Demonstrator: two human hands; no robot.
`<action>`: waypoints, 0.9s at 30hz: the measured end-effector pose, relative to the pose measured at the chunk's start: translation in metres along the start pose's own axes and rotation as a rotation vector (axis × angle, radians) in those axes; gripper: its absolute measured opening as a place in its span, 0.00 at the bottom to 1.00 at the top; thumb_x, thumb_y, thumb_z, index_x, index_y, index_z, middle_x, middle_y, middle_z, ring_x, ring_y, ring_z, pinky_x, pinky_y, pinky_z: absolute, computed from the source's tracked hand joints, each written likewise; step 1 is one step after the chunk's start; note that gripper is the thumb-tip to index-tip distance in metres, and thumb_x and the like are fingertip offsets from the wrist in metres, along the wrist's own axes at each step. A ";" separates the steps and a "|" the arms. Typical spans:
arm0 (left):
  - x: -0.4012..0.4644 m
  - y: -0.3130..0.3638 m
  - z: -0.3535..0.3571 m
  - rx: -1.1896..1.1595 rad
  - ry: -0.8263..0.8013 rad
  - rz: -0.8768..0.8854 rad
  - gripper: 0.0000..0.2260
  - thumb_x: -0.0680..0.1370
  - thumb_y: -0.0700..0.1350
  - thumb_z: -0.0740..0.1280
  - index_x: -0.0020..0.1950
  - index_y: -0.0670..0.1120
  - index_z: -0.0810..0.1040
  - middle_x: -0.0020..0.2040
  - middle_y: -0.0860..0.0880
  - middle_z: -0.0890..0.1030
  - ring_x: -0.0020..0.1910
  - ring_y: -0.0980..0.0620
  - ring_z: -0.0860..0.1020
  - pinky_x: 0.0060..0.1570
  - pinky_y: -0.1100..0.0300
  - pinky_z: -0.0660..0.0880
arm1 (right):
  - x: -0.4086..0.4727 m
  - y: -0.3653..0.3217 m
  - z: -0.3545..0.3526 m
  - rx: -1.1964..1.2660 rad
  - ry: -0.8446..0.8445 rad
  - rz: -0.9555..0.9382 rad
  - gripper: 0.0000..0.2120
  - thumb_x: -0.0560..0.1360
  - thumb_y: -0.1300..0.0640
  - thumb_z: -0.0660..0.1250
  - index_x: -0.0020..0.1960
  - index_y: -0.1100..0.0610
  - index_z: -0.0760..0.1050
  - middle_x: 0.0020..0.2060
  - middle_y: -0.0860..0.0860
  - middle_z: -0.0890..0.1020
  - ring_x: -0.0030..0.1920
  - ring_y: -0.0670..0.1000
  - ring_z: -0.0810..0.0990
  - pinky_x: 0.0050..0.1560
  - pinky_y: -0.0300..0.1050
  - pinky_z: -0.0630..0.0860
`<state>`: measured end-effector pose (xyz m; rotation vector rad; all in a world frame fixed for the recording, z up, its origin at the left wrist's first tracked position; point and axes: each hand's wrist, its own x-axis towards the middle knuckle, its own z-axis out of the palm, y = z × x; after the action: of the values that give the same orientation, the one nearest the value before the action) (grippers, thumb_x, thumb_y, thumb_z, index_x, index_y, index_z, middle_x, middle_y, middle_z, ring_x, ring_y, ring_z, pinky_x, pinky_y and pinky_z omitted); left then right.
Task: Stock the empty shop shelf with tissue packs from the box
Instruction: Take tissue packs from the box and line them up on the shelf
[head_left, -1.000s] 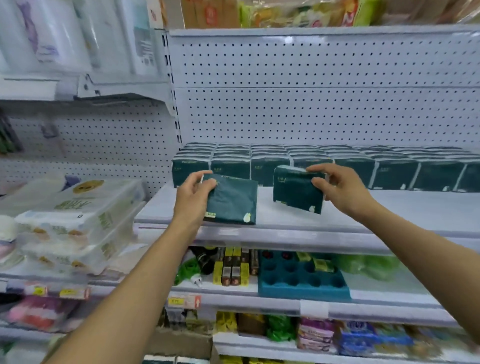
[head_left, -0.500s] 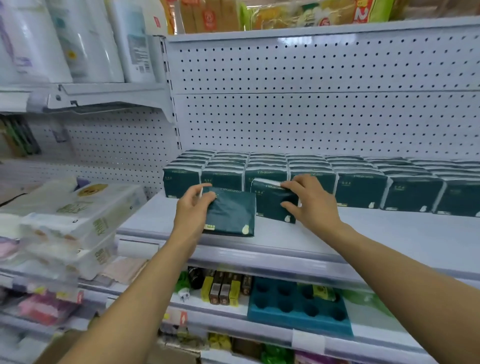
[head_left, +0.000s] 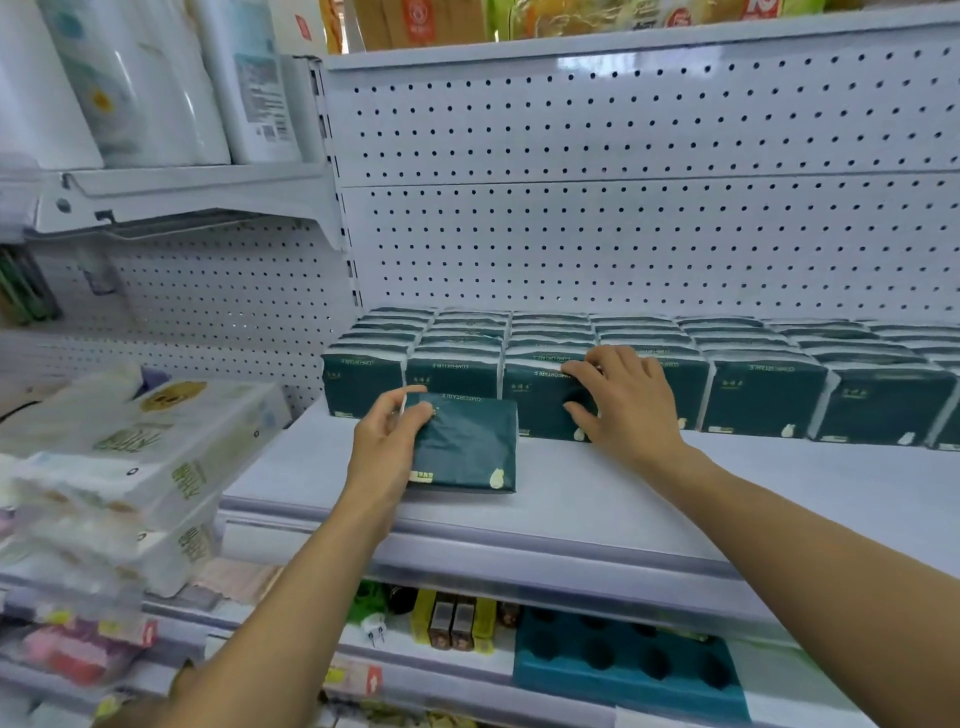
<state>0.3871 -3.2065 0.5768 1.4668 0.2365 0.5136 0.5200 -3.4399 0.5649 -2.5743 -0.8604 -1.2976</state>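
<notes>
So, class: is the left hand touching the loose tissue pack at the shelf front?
Touching. The head view shows the left hand gripping the loose tissue pack by its left edge.

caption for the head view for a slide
Right hand presses a green tissue pack into the shelf row while left hand holds another pack.

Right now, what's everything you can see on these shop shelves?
tissue packs: many, dark green, rows at the back of the white shelf
loose tissue pack: one, dark green, nearer the shelf front
wrapped paper bundles: several, white, stacked at left
paper rolls: several, white, upper left shelf
tray: one, teal, shelf below
left hand: holds the loose pack
right hand: fingers on a front-row pack
</notes>
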 end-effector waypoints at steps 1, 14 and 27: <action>0.002 0.000 0.001 -0.005 -0.009 -0.002 0.08 0.81 0.42 0.64 0.59 0.45 0.78 0.45 0.50 0.82 0.38 0.62 0.81 0.35 0.68 0.76 | 0.000 0.000 0.001 -0.003 0.013 0.004 0.19 0.67 0.53 0.76 0.57 0.53 0.79 0.49 0.52 0.78 0.50 0.55 0.74 0.47 0.50 0.70; -0.001 0.010 0.035 0.014 -0.432 -0.028 0.08 0.80 0.42 0.67 0.59 0.48 0.77 0.49 0.47 0.85 0.48 0.48 0.83 0.46 0.55 0.81 | -0.009 -0.033 -0.066 0.900 -0.471 0.321 0.24 0.69 0.38 0.72 0.64 0.37 0.73 0.56 0.37 0.77 0.57 0.38 0.75 0.58 0.42 0.75; 0.052 -0.023 0.083 1.389 -0.286 1.077 0.44 0.70 0.62 0.73 0.78 0.48 0.56 0.78 0.48 0.62 0.77 0.47 0.60 0.75 0.40 0.56 | -0.066 0.077 -0.080 0.285 -0.178 0.232 0.21 0.72 0.55 0.74 0.64 0.48 0.77 0.54 0.45 0.75 0.55 0.45 0.71 0.46 0.49 0.79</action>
<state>0.4749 -3.2563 0.5711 2.9966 -0.6216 1.0745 0.4756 -3.5611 0.5735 -2.4949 -0.6893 -0.8285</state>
